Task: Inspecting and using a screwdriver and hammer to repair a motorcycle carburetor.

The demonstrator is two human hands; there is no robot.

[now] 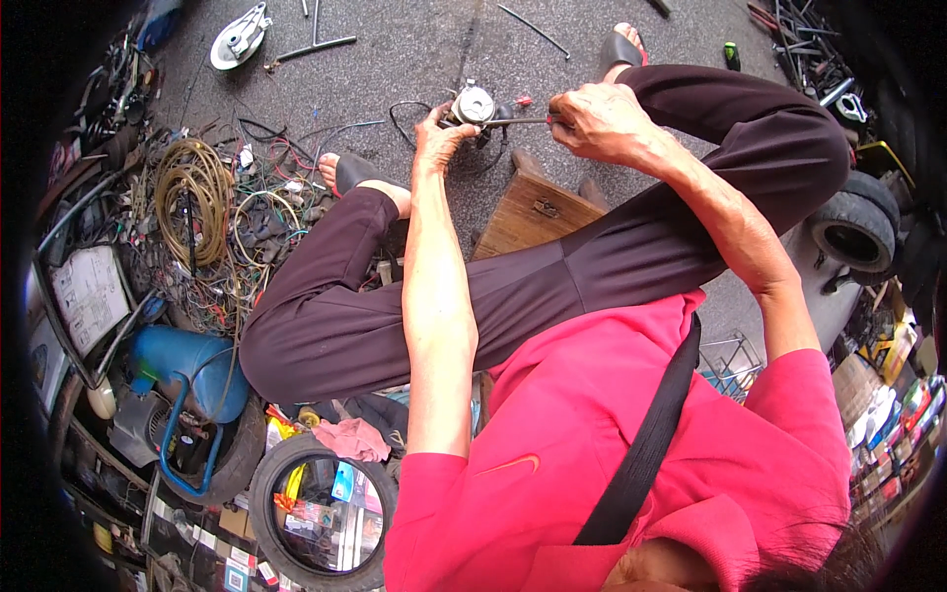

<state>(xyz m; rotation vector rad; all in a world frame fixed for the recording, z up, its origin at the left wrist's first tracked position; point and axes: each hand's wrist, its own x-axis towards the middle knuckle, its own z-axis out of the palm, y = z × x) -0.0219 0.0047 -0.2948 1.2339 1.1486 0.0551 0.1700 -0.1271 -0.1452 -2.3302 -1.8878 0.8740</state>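
Note:
My left hand (439,141) is closed around the edge of a small round silver metal part (474,105) with black wiring trailing from it. A screwdriver (528,121) lies across to this part, its thin shaft reaching the part's lower right side. The screwdriver's handle, of which only a bit of red shows, is wrapped in my right hand (604,123). Where the tip meets the part is too small to tell. Below my hands stands a low wooden stool (538,209), partly under my legs.
Left lie tangled wires (266,212), a coiled yellowish hose (187,202) and a blue tank (192,370). A silver wheel hub part (240,37), metal rods (316,47) and a green-handled tool (731,56) rest on the floor ahead. Tyres (856,232) stand right.

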